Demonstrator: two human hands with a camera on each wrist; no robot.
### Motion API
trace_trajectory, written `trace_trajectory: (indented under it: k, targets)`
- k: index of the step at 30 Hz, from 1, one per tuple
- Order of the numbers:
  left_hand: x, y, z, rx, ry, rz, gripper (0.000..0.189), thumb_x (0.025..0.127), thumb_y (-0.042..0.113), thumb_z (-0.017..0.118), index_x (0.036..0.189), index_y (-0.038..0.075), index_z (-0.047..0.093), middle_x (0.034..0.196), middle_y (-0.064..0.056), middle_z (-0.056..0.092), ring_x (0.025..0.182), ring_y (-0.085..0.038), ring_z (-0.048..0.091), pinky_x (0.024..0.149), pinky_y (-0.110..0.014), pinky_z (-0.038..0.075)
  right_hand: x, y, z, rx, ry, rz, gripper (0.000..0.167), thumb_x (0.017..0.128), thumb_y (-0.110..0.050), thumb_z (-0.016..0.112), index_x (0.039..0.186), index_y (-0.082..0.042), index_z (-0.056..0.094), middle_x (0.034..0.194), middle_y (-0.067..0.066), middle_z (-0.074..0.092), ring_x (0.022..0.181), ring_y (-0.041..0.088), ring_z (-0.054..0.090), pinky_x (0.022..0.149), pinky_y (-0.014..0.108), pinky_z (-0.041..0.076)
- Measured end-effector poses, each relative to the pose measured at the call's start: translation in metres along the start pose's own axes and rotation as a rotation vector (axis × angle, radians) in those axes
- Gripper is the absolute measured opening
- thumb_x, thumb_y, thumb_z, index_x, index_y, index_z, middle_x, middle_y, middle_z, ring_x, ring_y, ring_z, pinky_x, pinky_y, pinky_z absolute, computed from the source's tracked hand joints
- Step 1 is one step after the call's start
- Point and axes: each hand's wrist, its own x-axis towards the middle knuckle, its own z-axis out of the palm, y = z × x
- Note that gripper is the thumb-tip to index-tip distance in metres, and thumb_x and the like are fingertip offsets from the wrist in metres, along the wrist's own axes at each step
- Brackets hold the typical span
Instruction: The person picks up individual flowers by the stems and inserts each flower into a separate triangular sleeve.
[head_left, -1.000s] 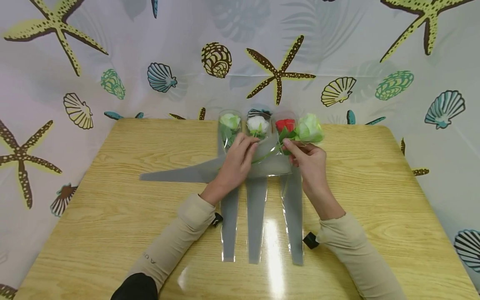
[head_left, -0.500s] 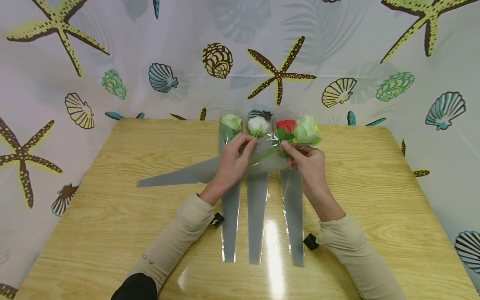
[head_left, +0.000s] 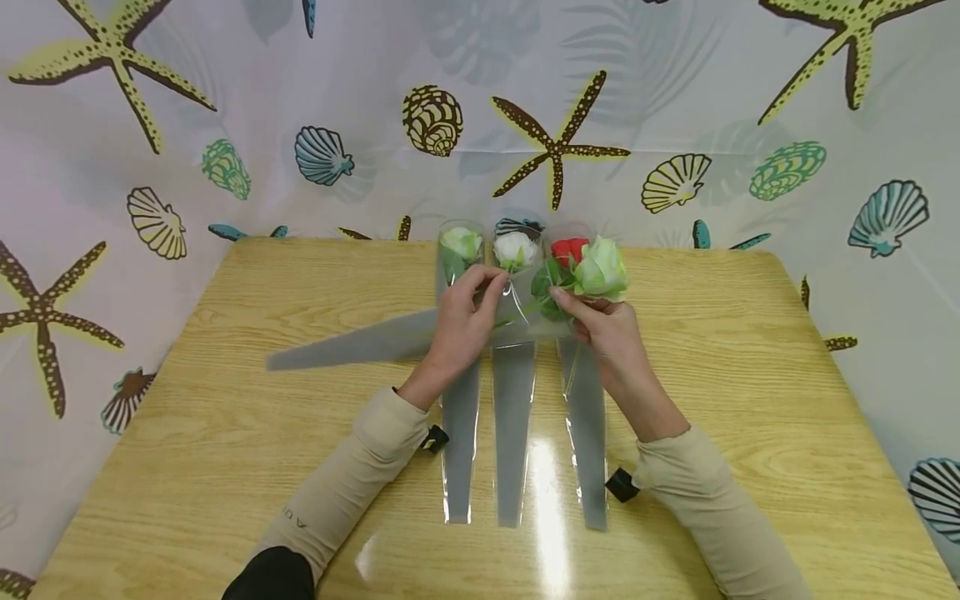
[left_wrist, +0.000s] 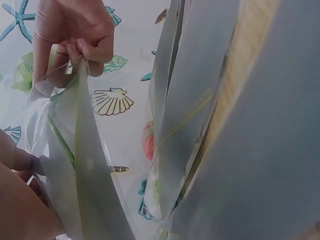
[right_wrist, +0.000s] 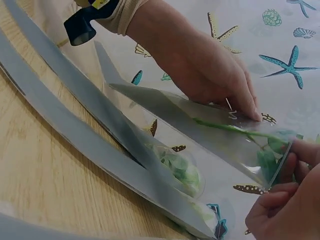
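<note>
In the head view my left hand [head_left: 463, 317] pinches the upper edge of a clear and grey tapered flower sleeve [head_left: 348, 342] lying crosswise. My right hand [head_left: 611, 333] holds a pale green artificial rose [head_left: 602, 268] below its bloom, at the sleeve's mouth. The bloom is outside; the green stem [right_wrist: 225, 127] and some leaves [right_wrist: 270, 157] show inside the sleeve in the right wrist view. Bunched fingers of the right hand [left_wrist: 80, 40] meet the mouth's edge in the left wrist view. Exactly how they grip the stem is hidden.
Three sleeved roses lie side by side beneath: a pale green one [head_left: 462, 244], a white one [head_left: 516, 250] and a red one [head_left: 567, 250]. Their grey sleeves [head_left: 512, 442] taper toward the front of the wooden table [head_left: 225, 467]. A shell-print cloth [head_left: 480, 100] hangs behind.
My right hand and the pale green rose have moved left, bringing the bloom nearer the sleeve's mouth. The crosswise sleeve has shifted slightly left; the left hand has barely moved.
</note>
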Motion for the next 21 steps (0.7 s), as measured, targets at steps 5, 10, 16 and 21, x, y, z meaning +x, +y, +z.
trace_trajectory:
  k: [5, 10, 16, 21]
  targets:
    - [0.002, 0.001, -0.004, -0.053, 0.033, 0.034, 0.023, 0.11, 0.019, 0.057, 0.113, 0.001, 0.071, 0.108, -0.016, 0.072, 0.101, -0.026, 0.069, 0.1, -0.042, 0.056, 0.001, -0.009, -0.01, -0.001, -0.201, -0.038, 0.006, 0.103, -0.029, 0.07, 0.103, -0.023, 0.07, 0.079, -0.012, 0.06, 0.065, 0.008, 0.036, 0.067, 0.025, 0.032]
    - [0.006, 0.004, -0.01, -0.094, 0.066, 0.075, 0.024, 0.111, 0.017, 0.056, 0.114, -0.002, 0.07, 0.106, -0.02, 0.072, 0.099, -0.027, 0.068, 0.099, -0.04, 0.055, 0.004, -0.021, -0.028, -0.044, -0.427, -0.104, 0.066, 0.092, -0.076, 0.054, 0.12, -0.018, 0.069, 0.094, -0.005, 0.062, 0.073, 0.01, 0.039, 0.068, 0.028, 0.028]
    - [0.007, 0.007, -0.014, -0.063, 0.072, 0.083, 0.024, 0.11, 0.017, 0.056, 0.114, -0.001, 0.071, 0.105, -0.017, 0.073, 0.098, -0.027, 0.069, 0.099, -0.042, 0.057, 0.005, -0.029, -0.037, 0.062, -0.544, -0.046, 0.104, 0.087, -0.094, 0.017, 0.133, -0.014, 0.064, 0.098, 0.0, 0.065, 0.075, 0.015, 0.039, 0.071, 0.035, 0.02]
    - [0.006, 0.007, -0.015, -0.056, 0.062, 0.083, 0.024, 0.111, 0.018, 0.056, 0.114, 0.0, 0.071, 0.105, -0.016, 0.073, 0.097, -0.026, 0.069, 0.096, -0.041, 0.057, 0.009, -0.029, -0.033, 0.1, -0.474, 0.032, 0.074, 0.101, -0.079, 0.025, 0.13, -0.021, 0.061, 0.092, -0.002, 0.067, 0.073, 0.014, 0.041, 0.069, 0.03, 0.027]
